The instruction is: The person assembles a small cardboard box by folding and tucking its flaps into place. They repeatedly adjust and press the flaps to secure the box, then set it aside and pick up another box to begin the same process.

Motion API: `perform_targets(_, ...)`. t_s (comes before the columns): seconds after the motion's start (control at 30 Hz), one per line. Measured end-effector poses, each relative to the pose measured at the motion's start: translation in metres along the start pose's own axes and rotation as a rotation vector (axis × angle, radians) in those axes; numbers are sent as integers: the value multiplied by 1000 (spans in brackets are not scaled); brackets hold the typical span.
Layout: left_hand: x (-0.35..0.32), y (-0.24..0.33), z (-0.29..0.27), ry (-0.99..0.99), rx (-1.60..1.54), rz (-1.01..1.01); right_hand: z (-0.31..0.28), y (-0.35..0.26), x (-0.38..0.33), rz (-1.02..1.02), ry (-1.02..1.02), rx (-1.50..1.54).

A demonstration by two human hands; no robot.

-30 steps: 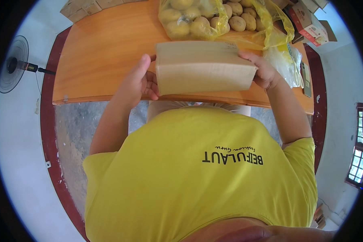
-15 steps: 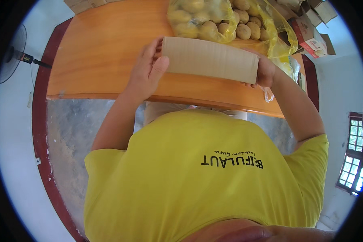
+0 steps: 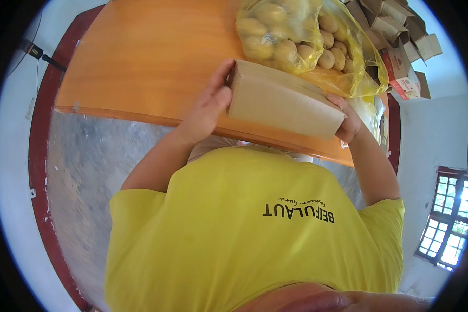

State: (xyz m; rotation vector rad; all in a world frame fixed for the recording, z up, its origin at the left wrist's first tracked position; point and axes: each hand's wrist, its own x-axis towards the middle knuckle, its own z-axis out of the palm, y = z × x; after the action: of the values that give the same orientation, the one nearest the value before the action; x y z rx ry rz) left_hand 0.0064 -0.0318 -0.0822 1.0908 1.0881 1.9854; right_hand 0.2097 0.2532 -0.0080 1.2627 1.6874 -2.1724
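A long plain brown cardboard box (image 3: 283,101) is held up between my two hands, over the near edge of the wooden table. My left hand (image 3: 210,104) grips its left end, with the thumb on the near side and the fingers behind the end. Around the right end, my right hand (image 3: 346,119) is closed, its fingers over the upper corner. The box tilts, its right end lower than its left. Its far side and its contents, if any, are hidden from me.
Behind the box, a yellow translucent plastic bag (image 3: 275,34) holds several round yellow-brown fruits or potatoes. Open cardboard boxes (image 3: 392,23) pile up at the far right, above a red and white carton (image 3: 400,73). The orange wooden table (image 3: 151,67) stretches left. A fan (image 3: 34,49) stands at the left.
The box has moved a little right and nearer, and more of its top edge and left end shows. Its right end has dropped. The whole view has also shifted.
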Motion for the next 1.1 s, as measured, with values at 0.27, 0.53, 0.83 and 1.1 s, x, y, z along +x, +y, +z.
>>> perform_targets(0.27, -7, 6, 6, -147, 483, 129, -18, 26, -1, -112, -146, 128)
perform_targets(0.53, -5, 4, 19, -8, 512, 123, -24, 33, 1, -146, -228, 179)
perform_targets(0.83, -9, 3, 24, 32, 735, 165, -17, 32, -3, -117, -160, 173)
perform_targets(1.1, -4, 11, 27, 111, 524, 107, 4, 27, -4, -147, -90, 83)
